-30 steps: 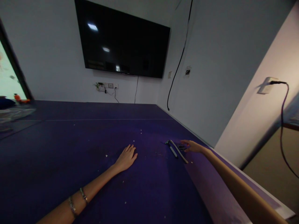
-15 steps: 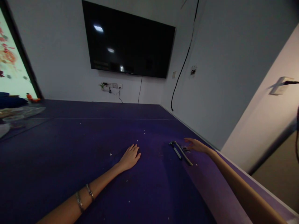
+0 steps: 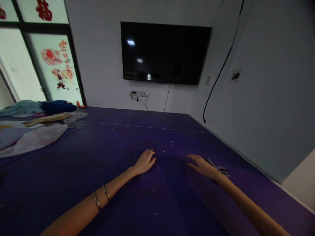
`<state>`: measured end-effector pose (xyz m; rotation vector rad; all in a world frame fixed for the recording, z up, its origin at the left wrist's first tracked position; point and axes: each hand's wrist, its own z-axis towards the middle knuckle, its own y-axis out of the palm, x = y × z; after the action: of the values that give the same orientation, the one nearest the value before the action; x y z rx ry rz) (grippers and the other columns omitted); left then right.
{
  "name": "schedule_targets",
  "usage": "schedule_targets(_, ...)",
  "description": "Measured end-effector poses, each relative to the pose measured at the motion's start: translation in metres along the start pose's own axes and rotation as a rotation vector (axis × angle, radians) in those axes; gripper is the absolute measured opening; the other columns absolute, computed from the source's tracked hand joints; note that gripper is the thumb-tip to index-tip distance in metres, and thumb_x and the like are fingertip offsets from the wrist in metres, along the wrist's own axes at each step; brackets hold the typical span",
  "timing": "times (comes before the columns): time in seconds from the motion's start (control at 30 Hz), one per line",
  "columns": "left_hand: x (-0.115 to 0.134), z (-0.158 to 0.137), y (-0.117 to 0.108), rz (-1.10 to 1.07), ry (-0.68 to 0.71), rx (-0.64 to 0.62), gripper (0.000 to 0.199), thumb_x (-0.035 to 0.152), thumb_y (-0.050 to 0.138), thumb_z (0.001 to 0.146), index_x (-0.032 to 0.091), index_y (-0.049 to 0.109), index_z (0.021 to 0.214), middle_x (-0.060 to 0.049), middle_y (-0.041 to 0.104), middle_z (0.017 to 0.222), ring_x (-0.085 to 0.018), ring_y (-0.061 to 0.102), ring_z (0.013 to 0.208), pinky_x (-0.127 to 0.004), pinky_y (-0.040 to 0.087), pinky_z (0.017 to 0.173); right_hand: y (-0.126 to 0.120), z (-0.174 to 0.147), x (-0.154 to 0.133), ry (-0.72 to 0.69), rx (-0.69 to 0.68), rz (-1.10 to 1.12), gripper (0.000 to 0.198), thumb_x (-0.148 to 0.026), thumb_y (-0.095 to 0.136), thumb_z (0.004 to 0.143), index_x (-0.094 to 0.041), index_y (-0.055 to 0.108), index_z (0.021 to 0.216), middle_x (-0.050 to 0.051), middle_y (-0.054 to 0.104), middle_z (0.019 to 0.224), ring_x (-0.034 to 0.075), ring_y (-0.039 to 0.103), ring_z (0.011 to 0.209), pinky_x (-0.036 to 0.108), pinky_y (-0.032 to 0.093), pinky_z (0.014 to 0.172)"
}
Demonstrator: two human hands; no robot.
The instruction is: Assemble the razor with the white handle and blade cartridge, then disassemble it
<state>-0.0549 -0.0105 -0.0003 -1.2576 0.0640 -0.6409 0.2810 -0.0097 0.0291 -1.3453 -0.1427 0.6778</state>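
Observation:
My left hand (image 3: 144,162) is open over the purple tabletop (image 3: 118,196), fingers loosely spread and nothing in them. Two bracelets (image 3: 101,197) circle that forearm. Farther right, my right hand (image 3: 202,166) is open too, palm down and empty, with its fingers pointing left. Behind its wrist shows the end of a slim dark tool (image 3: 210,162); the rest is hidden by the hand and arm. Just right of that lie some small dark items (image 3: 223,170), too blurred to name. Small white scraps (image 3: 163,151) dot the surface between and around my hands.
Clear plastic bags (image 3: 44,137) and folded cloth (image 3: 57,107) lie at the far left, near a small orange object (image 3: 78,104). A black cable (image 3: 219,73) hangs down the right wall. A television (image 3: 167,54) is mounted on the back wall.
The view has turned left, bringing the window and bags in. My right hand has moved left, past the slim tools, and its arm now covers most of them. My left hand stays open.

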Motion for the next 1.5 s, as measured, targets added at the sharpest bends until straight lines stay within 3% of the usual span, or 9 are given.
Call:
schedule_targets(0.23,-0.064,-0.026,-0.026,0.120,-0.162,-0.008,0.046,0.037,0.029,0.090,0.008,0.047,0.122,-0.016,0.043,0.134,-0.025,0.030,0.129,-0.040,0.024,0.107,0.040,-0.007,-0.028,0.071,-0.084,-0.071,0.071,-0.059,0.034,0.082,-0.007,0.046,0.128,0.018,0.041,0.135,0.028,0.035,0.126,0.040,0.028,0.105)
schedule_targets(0.47,-0.095,-0.038,-0.027,0.181,-0.199,-0.034,0.051,0.043,0.027,0.089,0.011,0.047,0.124,-0.015,0.041,0.136,-0.026,0.027,0.131,-0.042,0.024,0.106,0.060,-0.016,-0.028,0.138,-0.004,-0.092,0.063,-0.055,0.031,0.085,-0.013,0.045,0.130,0.013,0.037,0.139,0.027,0.030,0.129,0.044,0.027,0.104)
schedule_targets(0.73,-0.108,-0.040,-0.018,0.216,-0.146,-0.002,0.052,0.046,0.027,0.089,0.015,0.049,0.124,-0.012,0.042,0.136,-0.025,0.028,0.131,-0.041,0.024,0.106,0.058,-0.018,-0.033,0.154,0.030,-0.086,0.056,-0.048,0.031,0.087,-0.014,0.048,0.127,0.010,0.040,0.138,0.025,0.031,0.129,0.041,0.028,0.104)
schedule_targets(1.5,-0.106,-0.041,-0.021,0.213,-0.151,0.008,0.050,0.044,0.031,0.087,0.015,0.050,0.123,-0.010,0.044,0.135,-0.025,0.030,0.130,-0.042,0.026,0.106,0.051,-0.021,-0.040,0.149,0.049,-0.045,0.051,-0.042,0.034,0.087,-0.015,0.049,0.127,0.011,0.041,0.137,0.025,0.031,0.129,0.041,0.026,0.105)
